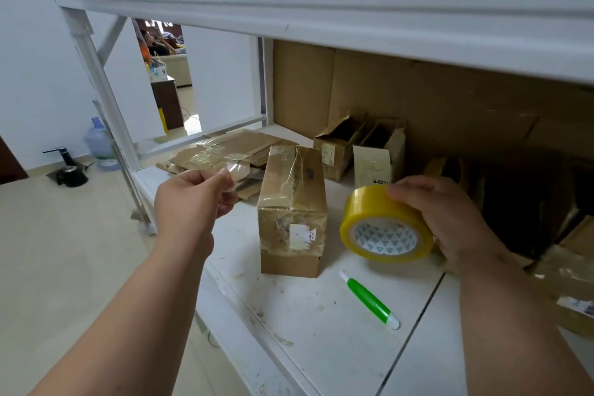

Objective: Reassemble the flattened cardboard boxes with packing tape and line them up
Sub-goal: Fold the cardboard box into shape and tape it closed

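A taped-up cardboard box stands on the white shelf between my hands. My left hand is raised left of the box and pinches a small clear piece of tape between thumb and fingers. My right hand grips a yellow roll of packing tape to the right of the box, just above the shelf. Flattened cardboard boxes lie in a pile behind my left hand. Two small opened boxes stand at the back.
A green and white cutter pen lies on the shelf in front of the roll. Large cardboard sheets line the back. More boxes sit at the right. The upper shelf hangs low overhead. A water bottle stands on the floor at left.
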Motion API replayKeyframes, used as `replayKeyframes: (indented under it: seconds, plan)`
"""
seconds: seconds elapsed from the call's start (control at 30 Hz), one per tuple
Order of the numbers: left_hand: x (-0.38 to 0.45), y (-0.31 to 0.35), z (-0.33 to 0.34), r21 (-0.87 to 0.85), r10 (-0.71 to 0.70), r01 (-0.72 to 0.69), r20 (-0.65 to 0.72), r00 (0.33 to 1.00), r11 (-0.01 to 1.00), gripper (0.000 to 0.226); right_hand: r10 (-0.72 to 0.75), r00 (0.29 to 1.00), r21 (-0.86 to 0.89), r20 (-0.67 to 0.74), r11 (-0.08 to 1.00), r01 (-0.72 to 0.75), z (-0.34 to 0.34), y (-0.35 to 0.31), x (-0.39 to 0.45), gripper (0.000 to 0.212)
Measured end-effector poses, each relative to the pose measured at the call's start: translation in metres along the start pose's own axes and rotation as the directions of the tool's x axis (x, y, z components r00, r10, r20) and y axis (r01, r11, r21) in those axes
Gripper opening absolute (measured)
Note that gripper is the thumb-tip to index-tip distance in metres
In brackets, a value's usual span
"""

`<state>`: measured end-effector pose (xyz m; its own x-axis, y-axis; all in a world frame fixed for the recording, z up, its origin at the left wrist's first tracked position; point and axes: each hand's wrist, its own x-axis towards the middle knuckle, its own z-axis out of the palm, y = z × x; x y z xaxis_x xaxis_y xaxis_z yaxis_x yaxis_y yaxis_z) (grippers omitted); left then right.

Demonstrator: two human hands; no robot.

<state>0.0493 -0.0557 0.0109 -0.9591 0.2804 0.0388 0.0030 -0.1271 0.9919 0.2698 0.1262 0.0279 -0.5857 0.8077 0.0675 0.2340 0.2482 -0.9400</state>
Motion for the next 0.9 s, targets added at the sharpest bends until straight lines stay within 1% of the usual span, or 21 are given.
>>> replayKeyframes:
  seconds: [0.07,0.37,0.47,0.53,0.67,0.73,0.8,0.87,0.9]
  plan:
    - [0.002,-0.003,0.001,-0.003,-0.025,0.025,-0.003,1.000,1.000,0.017,0.014,1.000,-0.054,-0.015,0.998,-0.014,0.003,-0.002,0.006,0.016]
    - [0.007,-0.029,-0.004,0.041,-0.128,0.129,-0.029,0.991,0.991,0.012,0.064,0.998,-0.127,-0.007,0.990,-0.064,0.019,0.005,0.012,0.012]
    - [0.006,-0.041,-0.004,0.068,-0.184,0.185,-0.014,0.983,0.980,0.012,0.074,0.997,-0.173,0.000,0.982,-0.072,0.023,0.011,0.013,0.021]
    - [0.005,-0.051,-0.004,0.099,-0.234,0.232,0.015,0.972,0.968,0.014,0.091,0.996,-0.197,0.020,0.977,-0.085,0.027,0.015,0.013,0.021]
    - [-0.002,-0.060,0.000,0.186,-0.349,0.321,0.148,0.925,0.929,0.021,0.100,0.993,-0.204,0.063,0.975,-0.085,0.034,0.018,0.011,0.017]
    - [-0.002,-0.058,0.003,0.235,-0.356,0.315,0.157,0.921,0.920,0.023,0.084,0.995,-0.210,0.061,0.975,-0.070,0.035,0.019,0.010,0.016]
    - [0.001,-0.056,0.004,0.300,-0.332,0.276,0.154,0.931,0.913,0.030,0.071,0.996,-0.216,0.057,0.975,-0.057,0.035,0.019,0.009,0.018]
    - [0.000,-0.054,0.004,0.347,-0.308,0.238,0.162,0.938,0.907,0.041,0.070,0.996,-0.210,0.058,0.976,-0.057,0.036,0.019,0.008,0.018]
    - [-0.001,-0.054,0.004,0.345,-0.276,0.206,0.169,0.946,0.916,0.040,0.070,0.996,-0.205,0.062,0.977,-0.056,0.038,0.019,0.008,0.019]
